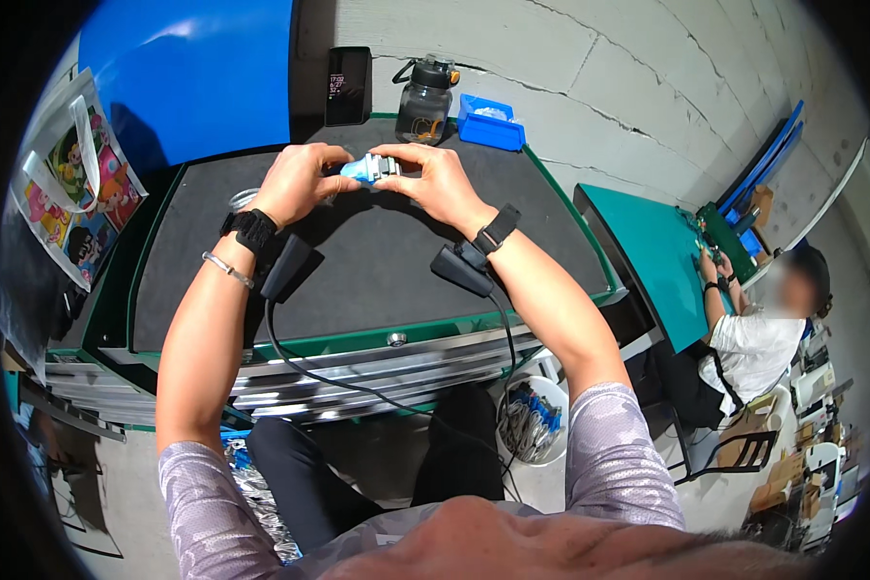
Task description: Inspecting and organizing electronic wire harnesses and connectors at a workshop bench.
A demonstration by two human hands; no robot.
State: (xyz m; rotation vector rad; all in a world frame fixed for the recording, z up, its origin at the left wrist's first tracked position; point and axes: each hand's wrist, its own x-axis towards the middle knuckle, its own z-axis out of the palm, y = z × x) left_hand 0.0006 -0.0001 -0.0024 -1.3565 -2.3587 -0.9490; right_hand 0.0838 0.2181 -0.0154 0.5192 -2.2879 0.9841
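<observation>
Over the far part of a dark grey work mat (358,271), my two hands meet around a small connector (371,169), light blue on its left and grey on its right. The thumb and fingers of my left hand (298,184) grip the blue end. My right hand (438,182) pinches the grey end from the other side. Part of the connector is hidden by my fingers. A loop of clear or pale cable (244,200) lies beside my left wrist; whether it joins the connector I cannot tell.
A phone (348,87), a dark bottle (426,101) and a blue bin (491,123) line the mat's far edge. Black cords (329,377) hang from boxes at my wrists. A bucket (563,404) of cables stands below. To the right, a person (759,353) works at a green table (638,251).
</observation>
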